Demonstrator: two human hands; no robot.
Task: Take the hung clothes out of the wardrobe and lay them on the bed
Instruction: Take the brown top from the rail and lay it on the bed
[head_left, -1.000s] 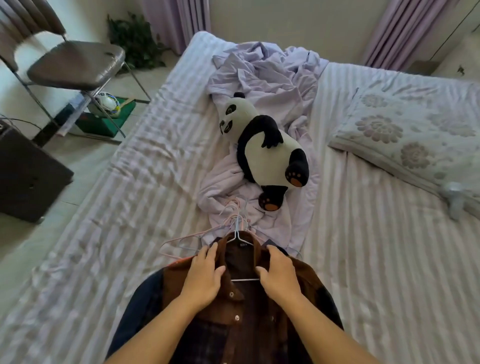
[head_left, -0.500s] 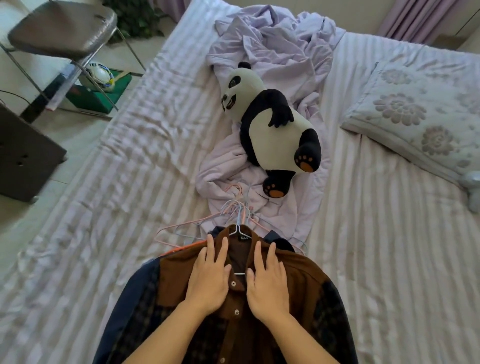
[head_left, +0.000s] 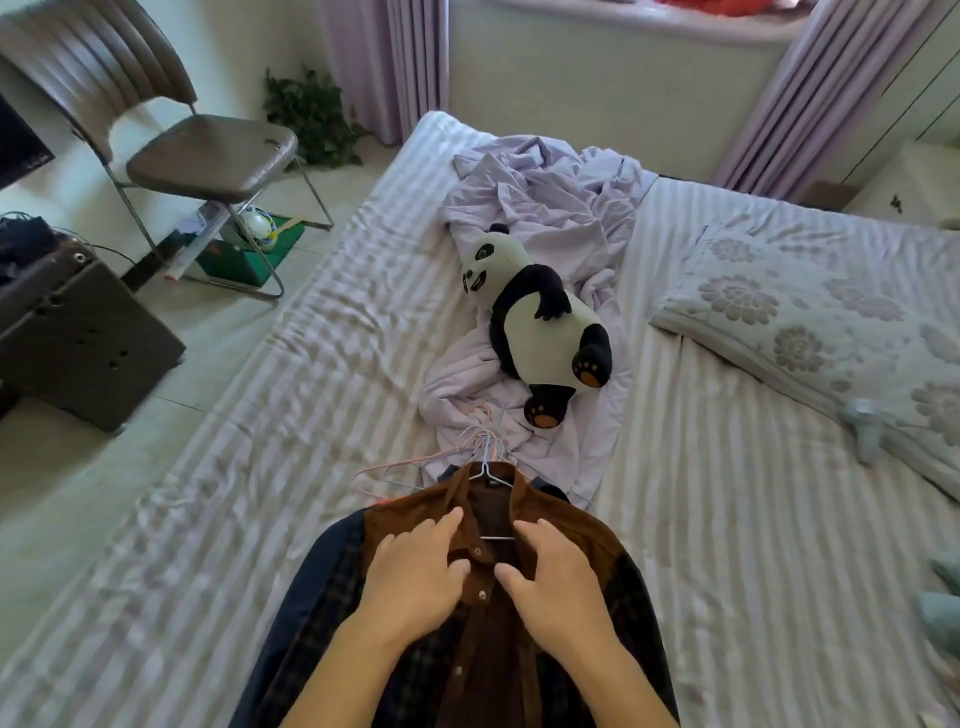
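**Both hands flat on the brown shirt**

The left hand and right hand lie side by side, fingers loosely spread, on the chest of the brown shirt, holding nothing. The shirt lies on the striped bed, on its hanger. Just beyond, more hangers touch a lilac sheet bearing a panda toy.

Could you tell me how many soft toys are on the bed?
1: a panda toy lying on the crumpled lilac sheet mid-bed, beyond the shirt. More may be hidden off-frame.
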